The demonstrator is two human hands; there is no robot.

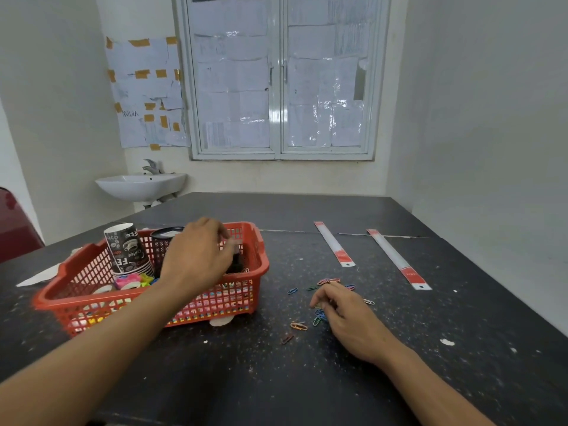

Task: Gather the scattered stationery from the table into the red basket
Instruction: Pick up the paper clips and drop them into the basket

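Note:
The red basket [259, 259] stands on the left of the dark table [246, 379]. It holds a stack of paper coffee cups [127, 250], a black mesh pen cup [161, 244] and coloured tape rolls [132, 281]. My left hand [196, 259] hovers over the basket's right half, fingers hanging loosely downward, nothing seen in them. Coloured paper clips [298, 326] lie scattered right of the basket. My right hand [344, 318] rests on the table among them, its curled fingertips pinching a few blue clips. Two long packaged rulers [335, 245] [398, 260] lie further back on the right.
A white paper sheet [40, 278] lies left of the basket, and a white scrap [221, 321] pokes out under its front. A washbasin [141, 186] hangs on the wall behind the table's left corner. A dark red chair [15, 232] stands at the far left.

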